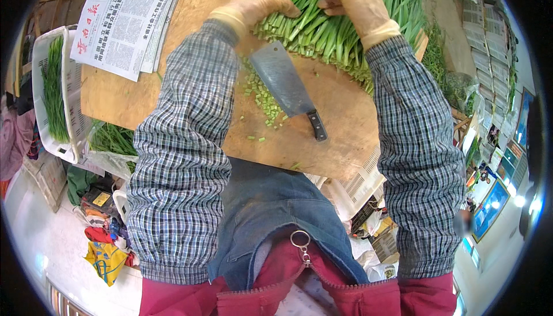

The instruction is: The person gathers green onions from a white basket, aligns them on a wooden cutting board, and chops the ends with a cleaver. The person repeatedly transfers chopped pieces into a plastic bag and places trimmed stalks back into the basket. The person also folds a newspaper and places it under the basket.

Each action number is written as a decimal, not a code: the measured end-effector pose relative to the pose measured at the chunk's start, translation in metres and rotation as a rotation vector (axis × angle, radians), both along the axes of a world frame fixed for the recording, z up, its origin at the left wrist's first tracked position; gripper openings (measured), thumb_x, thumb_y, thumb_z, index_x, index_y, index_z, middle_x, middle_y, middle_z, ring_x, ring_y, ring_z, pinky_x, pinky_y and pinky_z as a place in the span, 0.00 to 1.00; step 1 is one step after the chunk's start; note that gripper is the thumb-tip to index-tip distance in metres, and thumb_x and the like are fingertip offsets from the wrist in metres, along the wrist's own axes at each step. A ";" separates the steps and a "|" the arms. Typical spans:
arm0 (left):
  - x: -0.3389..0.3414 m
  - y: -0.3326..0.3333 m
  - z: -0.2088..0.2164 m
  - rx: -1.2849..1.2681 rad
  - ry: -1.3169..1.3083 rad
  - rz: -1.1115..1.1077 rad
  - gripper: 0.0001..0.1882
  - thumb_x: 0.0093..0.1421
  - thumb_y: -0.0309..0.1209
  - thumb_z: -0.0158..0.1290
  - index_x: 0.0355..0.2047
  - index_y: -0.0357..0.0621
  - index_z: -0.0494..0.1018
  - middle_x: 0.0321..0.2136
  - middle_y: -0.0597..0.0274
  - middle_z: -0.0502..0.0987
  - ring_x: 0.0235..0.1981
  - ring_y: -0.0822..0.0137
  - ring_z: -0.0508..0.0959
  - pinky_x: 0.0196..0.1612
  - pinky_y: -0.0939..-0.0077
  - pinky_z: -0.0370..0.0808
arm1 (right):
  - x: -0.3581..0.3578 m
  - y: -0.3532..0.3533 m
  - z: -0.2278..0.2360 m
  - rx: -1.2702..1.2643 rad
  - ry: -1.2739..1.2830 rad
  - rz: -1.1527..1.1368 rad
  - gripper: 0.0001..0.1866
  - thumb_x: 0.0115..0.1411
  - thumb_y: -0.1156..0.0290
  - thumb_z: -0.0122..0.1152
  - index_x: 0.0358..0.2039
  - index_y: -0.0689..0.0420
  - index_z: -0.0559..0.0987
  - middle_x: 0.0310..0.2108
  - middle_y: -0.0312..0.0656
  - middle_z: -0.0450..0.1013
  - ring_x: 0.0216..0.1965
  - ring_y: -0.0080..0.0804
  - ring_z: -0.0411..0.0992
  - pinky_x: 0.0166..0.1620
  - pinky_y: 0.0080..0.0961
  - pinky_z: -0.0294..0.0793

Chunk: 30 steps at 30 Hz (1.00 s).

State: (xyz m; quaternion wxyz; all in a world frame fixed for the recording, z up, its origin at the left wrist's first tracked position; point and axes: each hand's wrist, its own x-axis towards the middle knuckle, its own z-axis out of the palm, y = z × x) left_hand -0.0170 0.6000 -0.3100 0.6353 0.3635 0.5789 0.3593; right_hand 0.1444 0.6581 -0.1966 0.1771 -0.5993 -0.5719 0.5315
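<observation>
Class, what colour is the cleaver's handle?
The handle is black; it shows best in the head view.

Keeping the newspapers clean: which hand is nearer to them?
Left. The left hand is to the right of the newspapers, touching the green stalks; the right hand is farther right, over the same stalks.

The left hand (pixel 259 6) rests at the left edge of a heap of greens (pixel 340 31) on the wooden bench (pixel 345 137), thumb across the stalks. The right hand (pixel 360 6) bends its fingers over the heap. Nearer the body lies a cleaver (pixel 280 80) beside chopped bits (pixel 265 100). Newspapers (pixel 124 16) overlap the bench's left side, near a white basket (pixel 73 94).
</observation>
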 end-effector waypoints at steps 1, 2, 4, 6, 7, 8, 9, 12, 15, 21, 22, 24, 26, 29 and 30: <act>0.000 -0.004 0.008 -0.053 -0.097 0.015 0.19 0.45 0.34 0.63 0.38 0.41 0.76 0.33 0.62 0.79 0.35 0.69 0.77 0.41 0.76 0.73 | 0.017 0.004 -0.012 0.043 0.001 0.063 0.21 0.56 0.60 0.59 0.43 0.64 0.72 0.26 0.41 0.71 0.26 0.31 0.75 0.28 0.18 0.79; -0.001 -0.010 0.018 -0.106 -0.194 0.029 0.18 0.46 0.35 0.62 0.37 0.41 0.77 0.33 0.62 0.79 0.34 0.69 0.77 0.41 0.76 0.73 | 0.034 0.007 -0.019 0.033 -0.012 0.020 0.21 0.56 0.60 0.60 0.42 0.64 0.72 0.27 0.42 0.72 0.25 0.29 0.75 0.27 0.17 0.78; -0.009 -0.012 0.028 -0.110 -0.263 -0.032 0.16 0.50 0.37 0.59 0.36 0.42 0.78 0.33 0.62 0.79 0.33 0.70 0.77 0.41 0.77 0.73 | 0.043 0.007 -0.016 -0.022 -0.045 -0.021 0.23 0.56 0.56 0.60 0.40 0.65 0.73 0.30 0.45 0.73 0.26 0.29 0.75 0.25 0.18 0.77; -0.009 -0.015 0.035 -0.128 -0.278 0.012 0.16 0.49 0.36 0.60 0.37 0.42 0.77 0.32 0.62 0.78 0.33 0.70 0.77 0.40 0.76 0.73 | 0.040 0.003 -0.011 -0.025 -0.018 0.047 0.25 0.55 0.54 0.60 0.40 0.66 0.73 0.30 0.46 0.73 0.26 0.30 0.76 0.25 0.18 0.77; -0.010 -0.018 0.038 -0.141 -0.274 0.041 0.16 0.49 0.36 0.60 0.37 0.42 0.77 0.32 0.62 0.78 0.33 0.69 0.77 0.40 0.76 0.73 | 0.032 0.000 -0.009 -0.032 0.007 0.087 0.26 0.55 0.53 0.60 0.41 0.67 0.72 0.31 0.47 0.73 0.27 0.30 0.76 0.25 0.18 0.77; -0.012 -0.020 0.035 -0.192 -0.391 0.108 0.16 0.49 0.34 0.60 0.38 0.41 0.75 0.32 0.61 0.78 0.33 0.69 0.77 0.40 0.74 0.74 | 0.018 -0.001 -0.005 -0.006 -0.015 0.163 0.28 0.55 0.52 0.59 0.43 0.68 0.72 0.31 0.50 0.73 0.26 0.31 0.76 0.23 0.19 0.77; -0.013 -0.019 0.033 -0.209 -0.409 0.110 0.16 0.49 0.33 0.60 0.38 0.41 0.75 0.32 0.61 0.78 0.33 0.69 0.77 0.41 0.74 0.74 | -0.006 -0.001 0.009 -0.194 -0.092 0.040 0.18 0.57 0.62 0.56 0.30 0.69 0.76 0.23 0.45 0.73 0.20 0.30 0.73 0.21 0.25 0.73; -0.022 -0.018 0.037 -0.219 -0.413 0.092 0.19 0.48 0.31 0.60 0.41 0.42 0.73 0.33 0.60 0.77 0.33 0.67 0.78 0.40 0.73 0.76 | -0.045 0.000 0.022 -0.169 -0.410 0.290 0.19 0.56 0.60 0.56 0.31 0.68 0.76 0.23 0.47 0.73 0.22 0.31 0.75 0.22 0.26 0.75; -0.023 -0.017 0.031 -0.262 -0.519 0.111 0.21 0.49 0.31 0.60 0.44 0.43 0.71 0.34 0.59 0.77 0.34 0.66 0.78 0.38 0.71 0.77 | -0.066 0.007 0.022 -0.237 -0.583 0.314 0.11 0.58 0.70 0.51 0.39 0.58 0.77 0.32 0.44 0.75 0.25 0.32 0.77 0.28 0.28 0.78; -0.060 -0.023 0.064 -0.149 0.077 -0.074 0.30 0.46 0.41 0.62 0.49 0.45 0.68 0.42 0.51 0.74 0.43 0.53 0.75 0.40 0.48 0.74 | -0.118 0.018 -0.004 0.702 -1.113 1.503 0.11 0.55 0.72 0.53 0.38 0.54 0.80 0.40 0.41 0.75 0.43 0.35 0.73 0.43 0.28 0.74; -0.056 -0.022 0.065 -0.130 0.201 -0.075 0.31 0.45 0.43 0.62 0.48 0.45 0.68 0.42 0.50 0.74 0.43 0.51 0.74 0.39 0.45 0.74 | -0.123 0.019 -0.010 0.699 -1.130 1.443 0.12 0.55 0.71 0.52 0.38 0.55 0.80 0.42 0.41 0.75 0.44 0.35 0.73 0.44 0.26 0.74; -0.032 -0.008 0.049 -0.129 0.450 -0.068 0.30 0.45 0.40 0.63 0.47 0.41 0.68 0.41 0.49 0.74 0.42 0.54 0.75 0.39 0.52 0.75 | -0.117 0.029 -0.023 0.737 -1.174 1.548 0.12 0.55 0.71 0.52 0.38 0.55 0.80 0.43 0.42 0.74 0.44 0.35 0.73 0.44 0.27 0.74; -0.009 -0.003 0.049 0.103 0.375 -0.050 0.27 0.45 0.38 0.64 0.44 0.39 0.70 0.37 0.56 0.76 0.40 0.60 0.75 0.41 0.62 0.73 | -0.089 0.039 -0.032 0.710 -1.101 1.442 0.12 0.54 0.71 0.52 0.38 0.56 0.80 0.41 0.44 0.75 0.44 0.36 0.73 0.45 0.28 0.73; -0.033 -0.009 0.002 0.094 0.203 0.142 0.24 0.45 0.34 0.62 0.42 0.38 0.71 0.34 0.53 0.77 0.34 0.62 0.78 0.37 0.67 0.77 | -0.086 0.001 0.037 -0.090 -0.311 0.247 0.15 0.56 0.66 0.54 0.33 0.69 0.75 0.22 0.48 0.74 0.25 0.38 0.76 0.27 0.32 0.76; -0.050 -0.018 -0.001 0.035 0.158 0.159 0.22 0.45 0.33 0.62 0.40 0.38 0.72 0.32 0.54 0.78 0.31 0.63 0.78 0.36 0.70 0.77 | -0.079 0.002 0.017 -0.138 -0.102 0.146 0.17 0.56 0.64 0.55 0.32 0.69 0.74 0.20 0.46 0.73 0.21 0.37 0.75 0.23 0.31 0.75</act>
